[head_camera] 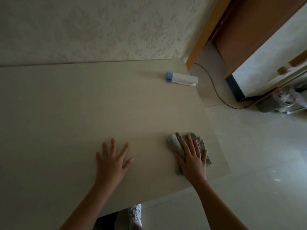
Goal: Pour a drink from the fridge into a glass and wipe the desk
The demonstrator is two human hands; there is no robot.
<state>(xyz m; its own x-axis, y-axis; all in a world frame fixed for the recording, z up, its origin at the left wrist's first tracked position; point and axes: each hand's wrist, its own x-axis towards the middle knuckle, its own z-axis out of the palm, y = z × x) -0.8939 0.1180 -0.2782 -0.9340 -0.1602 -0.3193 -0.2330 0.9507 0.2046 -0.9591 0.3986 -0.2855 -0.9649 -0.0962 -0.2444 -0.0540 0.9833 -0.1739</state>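
The cloth lies near the desk's right edge, under our flat right hand; our left hand rests spread. A wide stroke could push it off, or hit the bottle.

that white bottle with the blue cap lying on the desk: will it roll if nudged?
Likely yes: the bottle lies on its side on the smooth desk, close to the right edge, so a nudge could roll it off. Looks like plastic, probably light and not fragile; contents can't be seen.
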